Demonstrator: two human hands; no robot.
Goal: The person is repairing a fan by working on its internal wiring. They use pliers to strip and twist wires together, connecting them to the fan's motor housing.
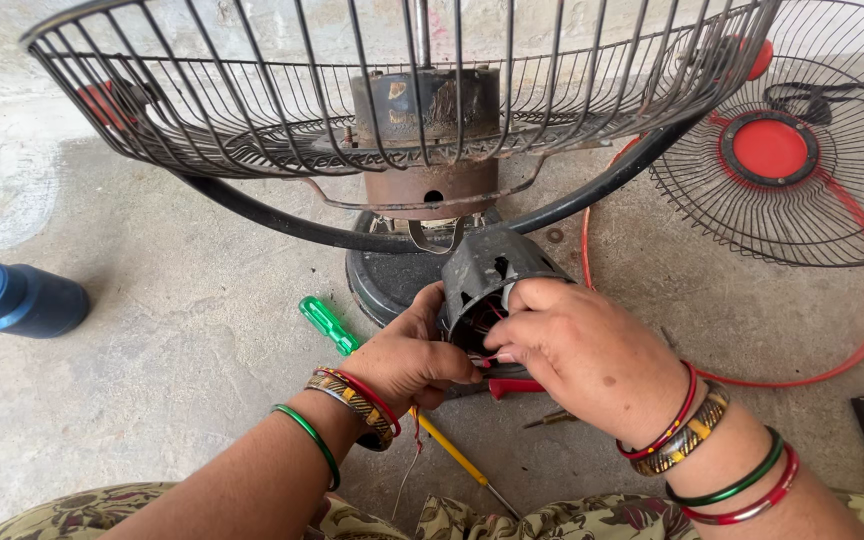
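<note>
Steadying the dark motor cover just in front of the fan base on the floor, left hand is gripping its rim while right hand fingers are pinching the red wires inside; judged best to be keeping the cover still and easing wires gently.

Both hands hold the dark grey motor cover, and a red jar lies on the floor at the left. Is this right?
Not quite. The head view shows both the left hand and right hand on the dark grey motor cover, but the jar lying on the floor at the left is blue, not red.
</note>
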